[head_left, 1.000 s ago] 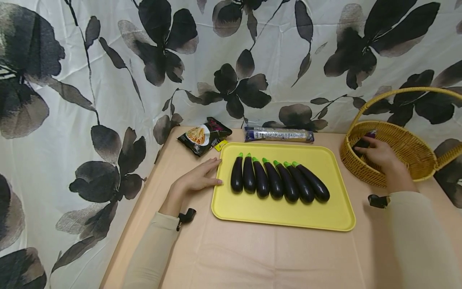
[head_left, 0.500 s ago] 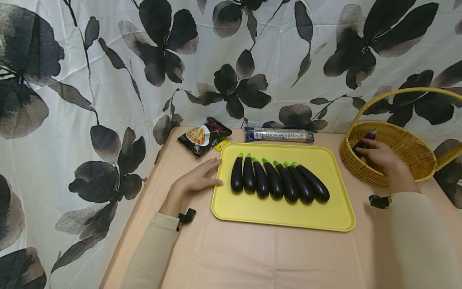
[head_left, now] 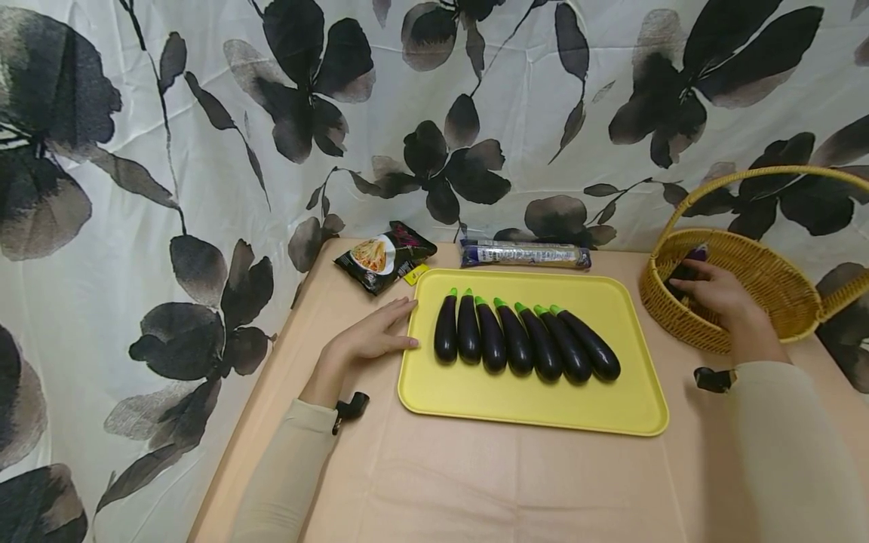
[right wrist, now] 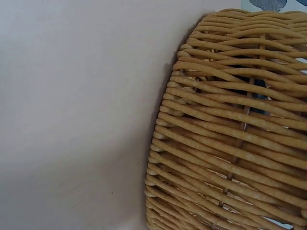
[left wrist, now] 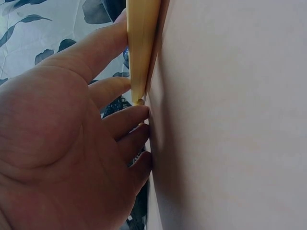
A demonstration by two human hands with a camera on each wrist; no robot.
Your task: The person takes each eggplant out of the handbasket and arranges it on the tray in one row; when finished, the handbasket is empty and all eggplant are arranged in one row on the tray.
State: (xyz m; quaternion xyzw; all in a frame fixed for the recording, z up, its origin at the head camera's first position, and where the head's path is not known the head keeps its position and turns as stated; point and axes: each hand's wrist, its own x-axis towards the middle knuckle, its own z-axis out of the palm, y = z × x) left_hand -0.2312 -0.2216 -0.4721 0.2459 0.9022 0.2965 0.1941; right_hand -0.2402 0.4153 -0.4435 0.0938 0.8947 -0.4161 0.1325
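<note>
My right hand [head_left: 723, 290] reaches over the near rim into a yellow wicker basket [head_left: 787, 271], seen at the right in the head view. It grips a dark packet [head_left: 682, 271] with a purple end, partly hidden by the fingers. Only the woven basket side [right wrist: 230, 124] shows in the right wrist view; the hand is out of that frame. At the left edge of a yellow tray [head_left: 529, 411], my left hand [head_left: 363, 332] rests with fingers stretched, thumb and fingertips touching the rim. Several eggplants [head_left: 517, 343] with green stems lie in a row on the tray.
Behind the tray's left corner lies a black food packet [head_left: 385, 256] with a small yellow tag [head_left: 416, 273]. A long blue-and-clear wrapped package [head_left: 525, 253] lies along the back edge. A floral cloth [head_left: 529, 113] hangs behind the table [head_left: 502, 483].
In the basket, the dark packet has shifted and tilted slightly in my right hand. My left hand, the tray and the eggplants stay where they were.
</note>
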